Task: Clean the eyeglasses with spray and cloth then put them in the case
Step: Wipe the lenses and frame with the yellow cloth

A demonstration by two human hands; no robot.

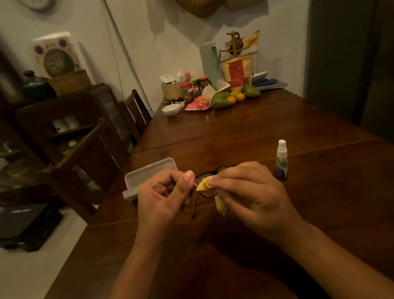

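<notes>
Both hands were busy: the eyeglasses [201, 189] were pinched steady above the table [284, 213] by the left hand [164, 196], a lens rubbed with the yellow cloth [204, 185] gripped by the right hand [245, 192]; open case [147, 174] and spray bottle [281, 160] were kept near.

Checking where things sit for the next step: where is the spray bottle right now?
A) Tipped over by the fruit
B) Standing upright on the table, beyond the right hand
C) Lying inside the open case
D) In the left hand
B: the spray bottle stands upright on the table, untouched, just beyond the right hand.
</notes>
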